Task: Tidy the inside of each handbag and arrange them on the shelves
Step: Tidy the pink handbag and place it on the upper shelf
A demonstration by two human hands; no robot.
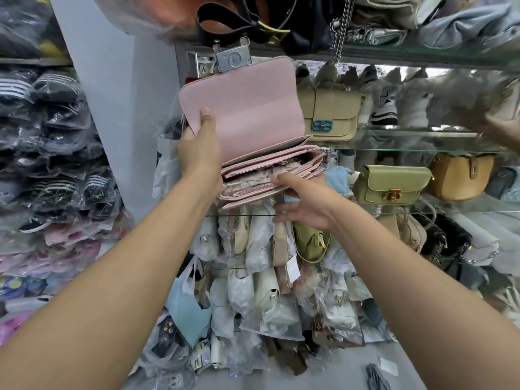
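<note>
Glass shelves (422, 133) fill the wall, with a beige bag (334, 114) and a green bag (391, 184) close behind the work. Plastic-wrapped bags (253, 240) crowd the shelf below.

The pink handbag (247, 108) is held up in front of the shelves with its flap lifted. It looks light and soft, so it is best held by its firmer back panel.

The left hand (197, 147) grips its left edge, thumb on the flap. The right hand (304, 201) is spread loosely at the front, its thumb touching the crumpled paper stuffing (253, 170). The zip teeth could snag that paper.
</note>
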